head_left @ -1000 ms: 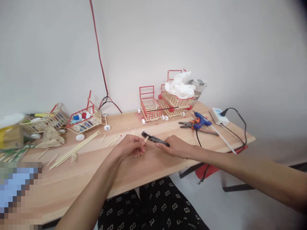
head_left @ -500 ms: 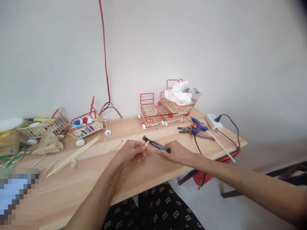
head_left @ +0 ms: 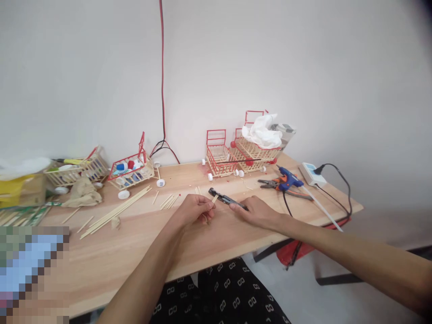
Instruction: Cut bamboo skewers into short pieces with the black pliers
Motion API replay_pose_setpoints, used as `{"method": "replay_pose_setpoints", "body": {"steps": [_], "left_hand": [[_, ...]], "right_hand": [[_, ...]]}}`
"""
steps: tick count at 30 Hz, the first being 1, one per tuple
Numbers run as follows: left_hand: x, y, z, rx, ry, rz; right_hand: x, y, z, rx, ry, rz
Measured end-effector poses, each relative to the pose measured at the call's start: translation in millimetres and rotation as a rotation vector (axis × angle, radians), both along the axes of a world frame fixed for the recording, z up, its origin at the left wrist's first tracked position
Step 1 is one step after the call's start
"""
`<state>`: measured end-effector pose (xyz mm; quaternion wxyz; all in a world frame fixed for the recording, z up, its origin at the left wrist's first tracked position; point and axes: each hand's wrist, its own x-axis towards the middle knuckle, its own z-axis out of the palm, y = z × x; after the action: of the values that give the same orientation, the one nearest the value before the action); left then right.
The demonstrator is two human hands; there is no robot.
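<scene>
Thin pale wooden sticks are pinched between the thumb and fingers of my left hand, their tips slanting up toward the right. My right hand is closed around a slim black hand tool with grey metal along it; its exact kind is unclear. The tool's far end lies beside the stick tips, and I cannot tell whether they touch. Behind my left hand, several short cut sticks lie on the wooden table. Farther left rests a bundle of long sticks.
Small red-trimmed stick carts stand near the wall, one under a crumpled white bag. A blue glue gun lies by orange-handled pliers and a white power strip. Another cart holds bottle caps.
The whole scene has shifted to the right in view. Both hands keep their holds on the sticks and the black tool, with little change between them.
</scene>
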<state>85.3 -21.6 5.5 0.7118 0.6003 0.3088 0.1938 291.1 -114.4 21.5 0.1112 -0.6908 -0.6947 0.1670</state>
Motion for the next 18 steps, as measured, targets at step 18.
{"method": "replay_pose_setpoints", "body": {"steps": [18], "left_hand": [[2.7, -3.5, 5.7, -0.018, 0.049, 0.026]], "right_hand": [[1.9, -1.0, -6.6, 0.038, -0.117, 0.013]]}}
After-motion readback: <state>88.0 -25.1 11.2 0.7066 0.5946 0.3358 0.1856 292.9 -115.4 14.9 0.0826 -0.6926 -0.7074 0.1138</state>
